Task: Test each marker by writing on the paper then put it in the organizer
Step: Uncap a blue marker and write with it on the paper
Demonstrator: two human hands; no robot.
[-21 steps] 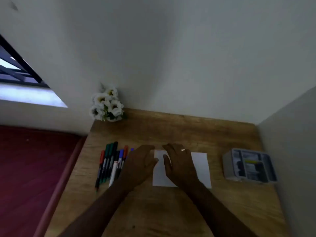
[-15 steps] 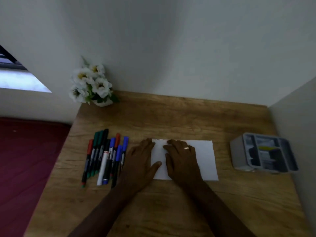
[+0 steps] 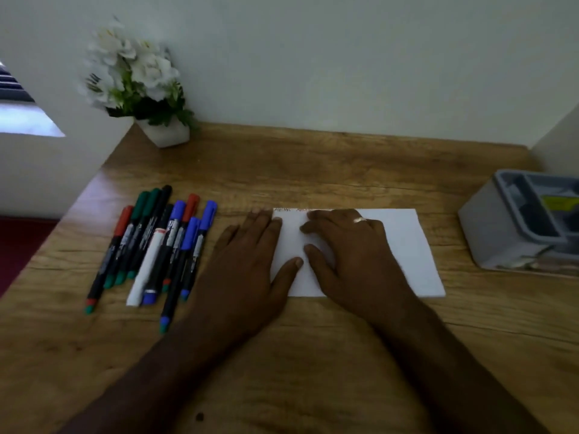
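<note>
**Markers lie left of my left hand, long axes running away from me**

Head view. Both my hands are flat, palms down, holding nothing. My left hand [image 3: 247, 258] rests on the wooden desk [image 3: 313, 170] with straight fingers lying close together, the thumb tip reaching onto the near left part of the sheet of paper [image 3: 404, 245]. My right hand [image 3: 354, 255] lies on the paper itself, fingers straight and slightly spread, a ring [image 3: 358, 219] on one of them. Faint writing shows at the paper's far left edge; too small to read.

The bunch of markers [image 3: 156, 242] sits just beside my left hand, to its left, not touching it. They lie roughly parallel, caps toward the wall, tail ends toward me, leaning a little to the right at the far end. The blue-capped ones are closest to my fingers. The grey organizer [image 3: 501, 227] stands well apart at the desk's right edge, nearer my right hand.

Judgement: no marker taken yet; the left hand has the shorter reach, sideways across the barrels.
</note>
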